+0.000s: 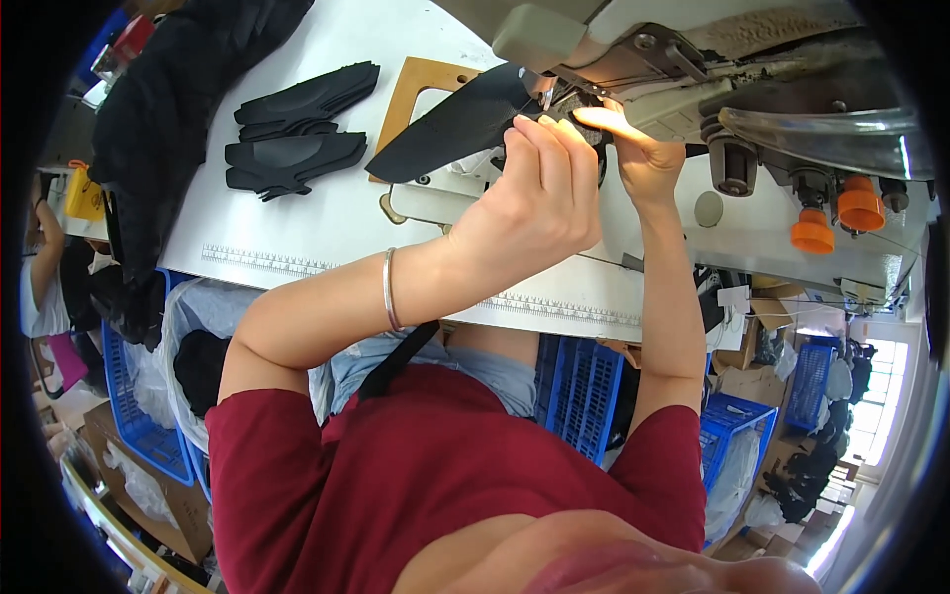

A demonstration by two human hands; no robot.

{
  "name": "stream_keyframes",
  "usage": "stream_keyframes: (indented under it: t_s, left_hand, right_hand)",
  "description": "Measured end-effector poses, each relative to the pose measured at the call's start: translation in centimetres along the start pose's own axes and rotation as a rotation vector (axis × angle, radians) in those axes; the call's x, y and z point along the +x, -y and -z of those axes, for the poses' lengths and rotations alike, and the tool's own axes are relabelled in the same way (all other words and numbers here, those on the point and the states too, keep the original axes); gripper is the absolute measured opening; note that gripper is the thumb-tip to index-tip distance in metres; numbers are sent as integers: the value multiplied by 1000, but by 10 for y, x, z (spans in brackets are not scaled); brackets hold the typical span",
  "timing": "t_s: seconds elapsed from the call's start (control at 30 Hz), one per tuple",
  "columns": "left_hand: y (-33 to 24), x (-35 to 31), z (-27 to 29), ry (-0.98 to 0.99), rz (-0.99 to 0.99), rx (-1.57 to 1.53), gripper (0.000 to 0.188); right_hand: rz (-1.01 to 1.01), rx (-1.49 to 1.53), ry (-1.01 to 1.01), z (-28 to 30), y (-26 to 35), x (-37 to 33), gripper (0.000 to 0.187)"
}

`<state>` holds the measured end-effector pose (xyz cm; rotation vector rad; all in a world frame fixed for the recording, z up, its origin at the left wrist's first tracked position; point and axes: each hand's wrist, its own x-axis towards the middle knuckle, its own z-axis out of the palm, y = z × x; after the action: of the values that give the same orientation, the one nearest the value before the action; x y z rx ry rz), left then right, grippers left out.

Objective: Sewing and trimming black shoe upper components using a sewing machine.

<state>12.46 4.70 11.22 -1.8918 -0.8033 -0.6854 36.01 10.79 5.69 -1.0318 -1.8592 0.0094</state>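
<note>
A long black fabric piece (445, 129) lies under the needle area of a sewing machine (618, 49), its pointed end stretching left. My left hand (544, 188) is closed, fingers bent together and tips at the near edge of this piece. Close by on the right, my right hand (638, 148) pinches the piece's right part beside the needle, thumb pointing left. Its other fingers are mostly hidden. Left of the machine, two stacks of cut black pieces, a far stack (307, 99) and a near stack (295, 161), rest on the white table (267, 213).
A wooden-coloured frame plate (406, 94) lies beneath the fabric. Dark cloth (163, 129) heaps over the table's left side. A ruler strip (262, 255) runs along the front edge. Orange knobs (859, 205) hang at right. Blue crates (579, 396) stand below; another person's arm (45, 243) shows far left.
</note>
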Motion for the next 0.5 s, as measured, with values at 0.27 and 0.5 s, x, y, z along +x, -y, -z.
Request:
stream_keyframes:
  t_s: [0.27, 0.5]
  left_hand:
    - [14, -7, -7, -22, -19, -118, 20]
    - [26, -12, -15, -111, -59, -250, 20]
  right_hand:
    - [-78, -70, 108, 12, 20, 5, 32]
    - [54, -358, 166, 23, 35, 5, 38]
